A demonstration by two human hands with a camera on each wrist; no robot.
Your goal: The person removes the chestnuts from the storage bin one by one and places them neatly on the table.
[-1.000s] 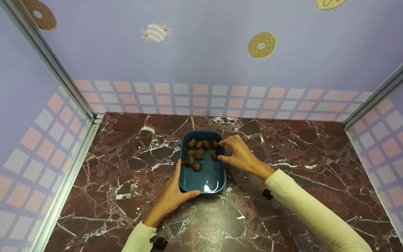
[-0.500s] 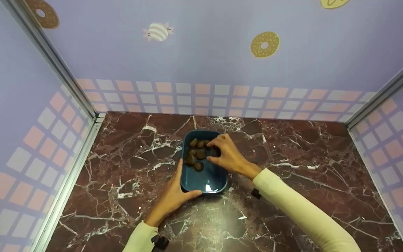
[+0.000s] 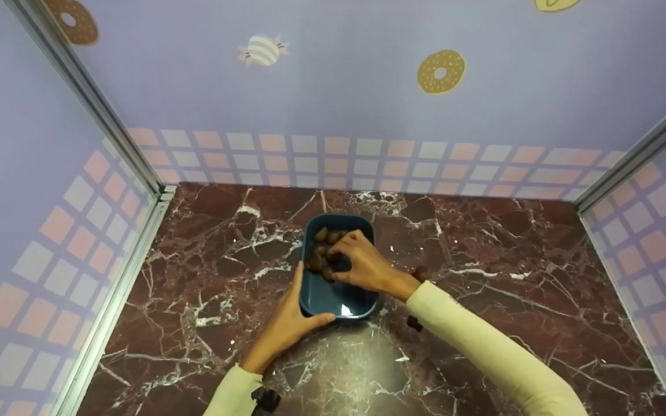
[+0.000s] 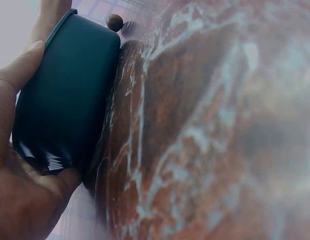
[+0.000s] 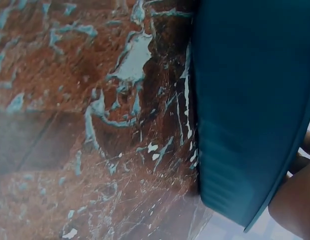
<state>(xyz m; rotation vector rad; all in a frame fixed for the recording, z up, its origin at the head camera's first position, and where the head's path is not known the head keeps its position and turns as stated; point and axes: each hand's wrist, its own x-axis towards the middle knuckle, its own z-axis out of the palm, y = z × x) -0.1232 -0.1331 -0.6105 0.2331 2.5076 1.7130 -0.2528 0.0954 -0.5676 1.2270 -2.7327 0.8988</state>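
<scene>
Cupping the near-left corner of the blue container [image 3: 321,300], the left hand [image 3: 288,320] grasps it between thumb and fingers; it sits upright on the marbled table [image 3: 194,312], long axis running from the person toward the back wall [image 3: 344,98]; the right hand [image 3: 365,266] hangs inside over brown pieces [image 3: 317,263]; whether it pinches one cannot be told; a lone piece [image 3: 421,273] lies to its right.

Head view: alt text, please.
A person's right hand is inside a rectangular blue-green tub holding small, rounded brown objects; the left hand rests against its near-left corner. The tub stands on a dark-red, white-veined surface, another brown object beside the right wrist.
</scene>
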